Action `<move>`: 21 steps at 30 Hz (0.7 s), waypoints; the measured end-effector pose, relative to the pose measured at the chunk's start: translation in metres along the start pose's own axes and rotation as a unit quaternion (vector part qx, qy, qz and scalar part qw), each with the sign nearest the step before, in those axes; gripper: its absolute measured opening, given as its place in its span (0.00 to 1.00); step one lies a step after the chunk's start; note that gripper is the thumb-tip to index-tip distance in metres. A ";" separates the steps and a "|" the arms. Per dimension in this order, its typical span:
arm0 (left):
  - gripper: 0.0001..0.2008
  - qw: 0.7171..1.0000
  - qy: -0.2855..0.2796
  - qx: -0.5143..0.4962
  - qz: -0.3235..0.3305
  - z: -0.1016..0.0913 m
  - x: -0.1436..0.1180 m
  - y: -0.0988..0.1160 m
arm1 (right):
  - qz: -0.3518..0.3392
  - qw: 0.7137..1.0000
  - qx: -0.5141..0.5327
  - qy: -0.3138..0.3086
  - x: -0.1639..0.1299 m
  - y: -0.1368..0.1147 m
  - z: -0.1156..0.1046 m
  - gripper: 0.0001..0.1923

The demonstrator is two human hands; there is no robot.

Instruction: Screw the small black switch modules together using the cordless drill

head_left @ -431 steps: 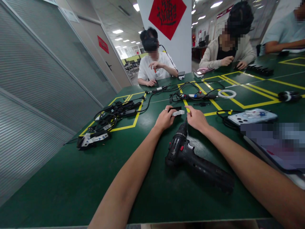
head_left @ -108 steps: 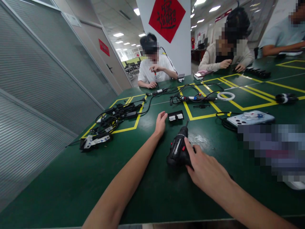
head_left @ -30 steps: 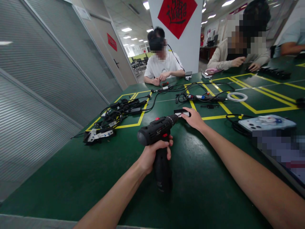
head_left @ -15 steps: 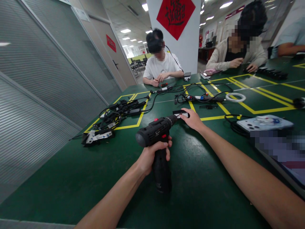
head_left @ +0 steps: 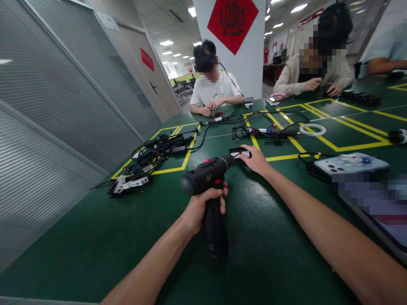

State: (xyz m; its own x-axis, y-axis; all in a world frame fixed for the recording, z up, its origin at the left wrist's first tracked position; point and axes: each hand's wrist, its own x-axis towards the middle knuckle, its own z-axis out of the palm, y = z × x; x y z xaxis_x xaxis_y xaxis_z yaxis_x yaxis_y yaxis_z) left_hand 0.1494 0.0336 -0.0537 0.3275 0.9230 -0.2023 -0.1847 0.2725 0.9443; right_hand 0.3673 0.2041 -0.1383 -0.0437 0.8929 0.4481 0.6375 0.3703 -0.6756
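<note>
At the middle of the green table [head_left: 95, 237], a little past the person's reach-in, lies a small black part with a white strip [head_left: 238, 152], and the nose of a black cordless drill [head_left: 208, 186] now points straight at it, nearly touching. Seconds ago the drill lay on its side on the table under the right hand; it is now upright in the left hand [head_left: 203, 205], whose fingers are wrapped tight around the grip. The right hand [head_left: 256, 160] has gone to the part and presses down on it at its 4 o'clock edge, fingers flat. Over the last second little has shifted, which suggests the drill is lined up and the part is steadied for driving. At 9 o'clock of the part sits a tangle of black cables [head_left: 152, 152]; at 3 o'clock a phone [head_left: 349, 163]; at 12 o'clock two other people sit working.
</note>
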 end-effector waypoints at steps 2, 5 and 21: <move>0.16 1.000 0.004 0.003 0.000 0.001 0.000 0.000 | -0.004 1.000 -0.005 0.004 0.000 0.001 0.001 0.24; 0.16 1.000 0.012 0.006 -0.002 0.003 -0.001 0.001 | -0.008 1.000 -0.010 0.010 0.000 0.002 0.003 0.24; 0.13 0.999 0.030 0.016 -0.015 0.007 0.000 -0.002 | -0.033 0.999 -0.034 0.007 0.000 0.004 0.003 0.26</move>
State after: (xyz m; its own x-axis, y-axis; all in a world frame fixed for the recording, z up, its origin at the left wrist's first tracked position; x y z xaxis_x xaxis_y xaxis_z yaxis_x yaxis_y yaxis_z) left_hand 0.1562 0.0311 -0.0537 0.2761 0.9292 -0.2456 -0.1445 0.2928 0.9452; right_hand 0.3676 0.2063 -0.1429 -0.0757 0.8635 0.4987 0.6851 0.4084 -0.6032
